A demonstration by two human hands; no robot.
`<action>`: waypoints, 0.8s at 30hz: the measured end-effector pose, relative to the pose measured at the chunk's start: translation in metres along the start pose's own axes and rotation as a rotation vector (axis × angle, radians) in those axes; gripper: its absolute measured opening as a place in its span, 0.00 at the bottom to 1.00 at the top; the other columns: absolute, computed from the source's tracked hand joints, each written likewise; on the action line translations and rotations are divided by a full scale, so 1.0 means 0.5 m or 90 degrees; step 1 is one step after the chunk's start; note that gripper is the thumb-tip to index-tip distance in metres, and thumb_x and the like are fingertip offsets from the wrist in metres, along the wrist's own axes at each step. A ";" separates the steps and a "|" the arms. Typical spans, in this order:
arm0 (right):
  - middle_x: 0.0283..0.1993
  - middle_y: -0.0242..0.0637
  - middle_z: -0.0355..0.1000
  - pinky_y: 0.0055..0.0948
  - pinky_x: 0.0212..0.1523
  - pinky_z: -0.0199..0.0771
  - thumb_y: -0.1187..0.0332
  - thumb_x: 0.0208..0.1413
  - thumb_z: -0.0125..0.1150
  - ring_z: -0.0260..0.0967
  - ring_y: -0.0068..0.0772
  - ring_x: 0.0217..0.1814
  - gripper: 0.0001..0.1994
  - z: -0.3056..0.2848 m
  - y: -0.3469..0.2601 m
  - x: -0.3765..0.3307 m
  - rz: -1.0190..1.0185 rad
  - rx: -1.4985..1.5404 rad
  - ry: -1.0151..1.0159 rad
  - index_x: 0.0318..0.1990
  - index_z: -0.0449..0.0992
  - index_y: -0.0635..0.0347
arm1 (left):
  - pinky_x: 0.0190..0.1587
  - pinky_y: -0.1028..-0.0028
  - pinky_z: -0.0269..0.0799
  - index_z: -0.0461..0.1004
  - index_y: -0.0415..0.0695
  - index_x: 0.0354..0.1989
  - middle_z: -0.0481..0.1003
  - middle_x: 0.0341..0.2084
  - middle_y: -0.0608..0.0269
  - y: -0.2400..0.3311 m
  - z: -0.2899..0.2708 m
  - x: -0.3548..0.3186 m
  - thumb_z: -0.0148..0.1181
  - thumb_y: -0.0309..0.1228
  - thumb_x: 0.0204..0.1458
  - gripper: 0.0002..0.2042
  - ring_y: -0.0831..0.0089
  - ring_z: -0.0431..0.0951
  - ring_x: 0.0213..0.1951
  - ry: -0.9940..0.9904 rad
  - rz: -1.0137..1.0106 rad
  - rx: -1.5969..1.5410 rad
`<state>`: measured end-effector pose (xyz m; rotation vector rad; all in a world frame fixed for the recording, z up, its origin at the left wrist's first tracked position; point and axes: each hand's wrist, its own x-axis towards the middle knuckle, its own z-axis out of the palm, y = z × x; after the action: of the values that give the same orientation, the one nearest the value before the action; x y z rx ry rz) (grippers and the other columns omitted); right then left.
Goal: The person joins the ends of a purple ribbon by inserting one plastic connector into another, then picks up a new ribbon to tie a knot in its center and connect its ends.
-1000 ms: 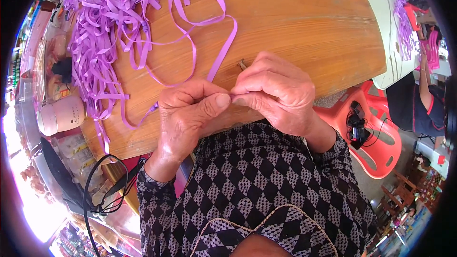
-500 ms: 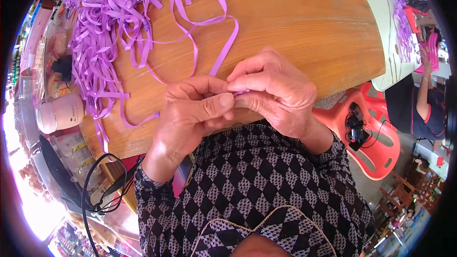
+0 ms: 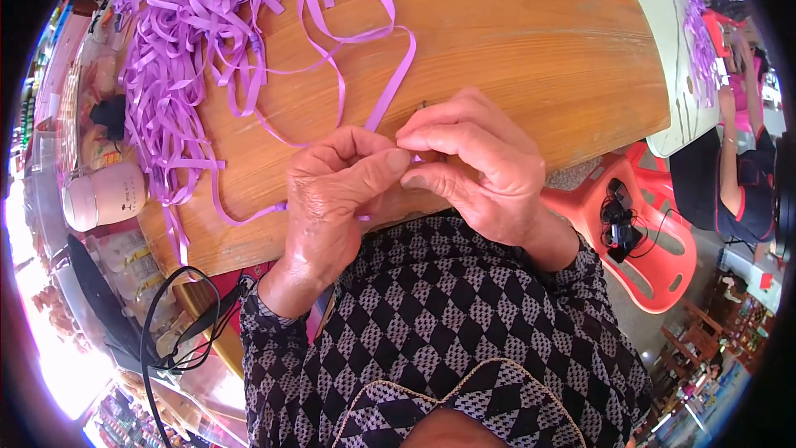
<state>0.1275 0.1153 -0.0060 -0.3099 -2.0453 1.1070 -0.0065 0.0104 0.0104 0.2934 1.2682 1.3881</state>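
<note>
My left hand (image 3: 332, 187) pinches a narrow purple ribbon (image 3: 259, 214) between thumb and fingertips, above the near edge of the wooden table. A small bit of purple shows at the tip of that pinch, and another shows below the palm. Close on its right is my right hand (image 3: 485, 170), its fingers curved and its thumb standing apart from them. Its index fingertip meets the left fingertips. No ribbon can be seen gripped in the right hand. Loose ribbon runs from behind the hands toward a big tangled heap of purple ribbons (image 3: 186, 58) at the far left.
The brown wooden table (image 3: 514, 41) adjoins a white marbled surface (image 3: 663, 41) bearing more purple ribbons. A red plastic stool (image 3: 647, 257) at right holds a black cabled device (image 3: 620, 224). A pink-white jar (image 3: 104, 197) stands left. Another person's arm (image 3: 730, 158) shows at far right.
My right thumb has moved down and away from its fingers, loosening the earlier pinch at the purple bit. The left hand has turned slightly upward, still pinching.
</note>
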 end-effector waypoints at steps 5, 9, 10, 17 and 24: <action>0.31 0.39 0.72 0.25 0.28 0.65 0.76 0.38 0.66 0.66 0.32 0.29 0.09 -0.002 0.009 0.001 -0.037 0.015 0.002 0.30 0.75 0.67 | 0.19 0.88 0.53 0.74 0.39 0.28 0.69 0.17 0.73 0.002 -0.001 -0.005 0.62 0.28 0.46 0.06 0.88 0.62 0.17 -0.021 -0.012 -0.029; 0.31 0.39 0.72 0.25 0.28 0.65 0.75 0.38 0.66 0.65 0.31 0.29 0.08 -0.001 0.009 -0.001 -0.020 0.049 -0.003 0.28 0.75 0.66 | 0.19 0.88 0.55 0.73 0.38 0.29 0.69 0.18 0.72 0.000 -0.007 -0.007 0.62 0.28 0.46 0.06 0.88 0.64 0.18 -0.036 -0.007 -0.007; 0.30 0.39 0.72 0.25 0.27 0.65 0.75 0.38 0.66 0.65 0.31 0.28 0.08 0.001 0.010 0.001 -0.019 0.045 -0.006 0.28 0.75 0.66 | 0.19 0.88 0.55 0.73 0.38 0.29 0.69 0.18 0.72 0.000 -0.008 -0.007 0.62 0.28 0.46 0.06 0.88 0.64 0.18 -0.035 -0.007 -0.008; 0.29 0.37 0.71 0.26 0.26 0.64 0.79 0.36 0.67 0.64 0.31 0.28 0.09 0.003 0.006 0.011 -0.039 0.047 -0.006 0.28 0.74 0.65 | 0.19 0.87 0.56 0.73 0.37 0.30 0.70 0.18 0.71 0.007 -0.002 -0.009 0.60 0.28 0.48 0.07 0.86 0.64 0.18 -0.025 -0.023 -0.009; 0.27 0.36 0.70 0.27 0.25 0.62 0.82 0.36 0.66 0.64 0.32 0.27 0.10 -0.003 0.007 0.000 -0.017 0.086 -0.093 0.26 0.71 0.63 | 0.17 0.84 0.56 0.72 0.37 0.26 0.70 0.16 0.68 0.014 -0.026 -0.008 0.60 0.27 0.46 0.06 0.84 0.64 0.16 -0.045 -0.018 0.085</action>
<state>0.1283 0.1185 -0.0084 -0.1361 -2.0821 1.2767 -0.0194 0.0024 0.0129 0.4112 1.3038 1.2604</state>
